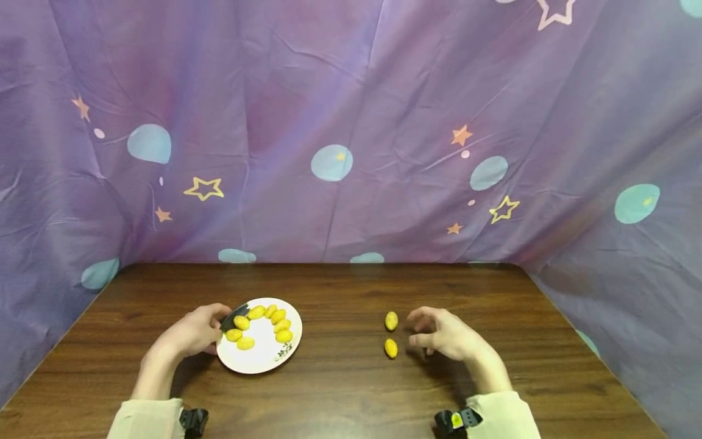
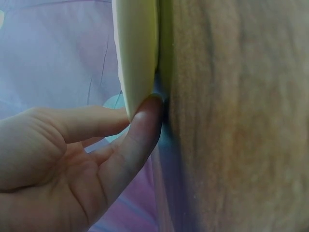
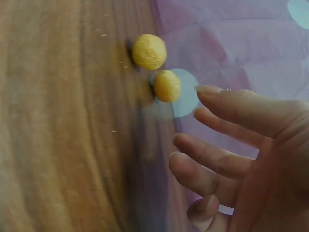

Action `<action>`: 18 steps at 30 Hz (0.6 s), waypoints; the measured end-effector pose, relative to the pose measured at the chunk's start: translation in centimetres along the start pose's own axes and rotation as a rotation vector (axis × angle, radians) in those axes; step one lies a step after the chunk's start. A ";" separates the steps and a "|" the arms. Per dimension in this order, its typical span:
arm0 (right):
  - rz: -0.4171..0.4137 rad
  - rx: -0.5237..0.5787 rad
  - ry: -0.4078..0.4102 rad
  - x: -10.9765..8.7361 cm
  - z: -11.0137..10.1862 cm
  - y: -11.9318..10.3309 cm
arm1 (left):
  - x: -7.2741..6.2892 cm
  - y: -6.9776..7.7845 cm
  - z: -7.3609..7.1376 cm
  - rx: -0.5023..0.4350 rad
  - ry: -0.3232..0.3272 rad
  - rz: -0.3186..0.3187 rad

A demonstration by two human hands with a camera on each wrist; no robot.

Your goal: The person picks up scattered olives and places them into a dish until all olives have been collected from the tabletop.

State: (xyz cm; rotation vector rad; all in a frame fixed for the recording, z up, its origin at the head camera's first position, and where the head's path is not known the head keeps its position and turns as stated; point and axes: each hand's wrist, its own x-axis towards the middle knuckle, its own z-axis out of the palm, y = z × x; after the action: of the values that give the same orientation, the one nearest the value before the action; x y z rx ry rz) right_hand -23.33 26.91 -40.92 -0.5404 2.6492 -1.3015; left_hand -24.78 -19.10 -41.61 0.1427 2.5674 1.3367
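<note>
My left hand (image 1: 193, 330) pinches the left rim of a round white plate (image 1: 262, 356). In the left wrist view, the thumb and a finger (image 2: 140, 133) meet on the plate's edge (image 2: 133, 53), close beside the wooden surface. Several small yellow oval fruits (image 1: 245, 343) lie on the plate, mostly in an arc along its far side. Two more yellow fruits, a far one (image 1: 391, 321) and a nearer one (image 1: 390, 348), rest on the wood. Just to their right hovers my right hand (image 1: 446, 335), its fingers loosely bent and apart from both fruits.
The brown wooden table (image 1: 340, 390) reaches back to a purple cloth (image 1: 285, 122) with stars and blue spots, which also hangs at both sides. Dark wrist straps (image 1: 194, 422) sit by the light sleeves (image 1: 145, 419). The plate has a dark patch and a leaf print.
</note>
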 end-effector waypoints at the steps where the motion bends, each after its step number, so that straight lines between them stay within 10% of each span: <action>1: 0.004 -0.003 0.001 0.1 0.1 0.1 | 0.0 0.0 0.0 0.000 0.000 -0.002; 18: 0.030 -0.069 -0.075 1.2 2.8 -1.0 | 0.1 0.1 -0.3 0.047 -0.008 -0.018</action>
State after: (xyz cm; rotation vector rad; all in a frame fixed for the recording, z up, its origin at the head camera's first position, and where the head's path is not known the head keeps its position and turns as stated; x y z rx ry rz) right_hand -23.42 23.84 -41.76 -0.5453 2.6383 -1.1622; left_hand -24.95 -19.28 -41.39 0.1328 2.5888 1.2674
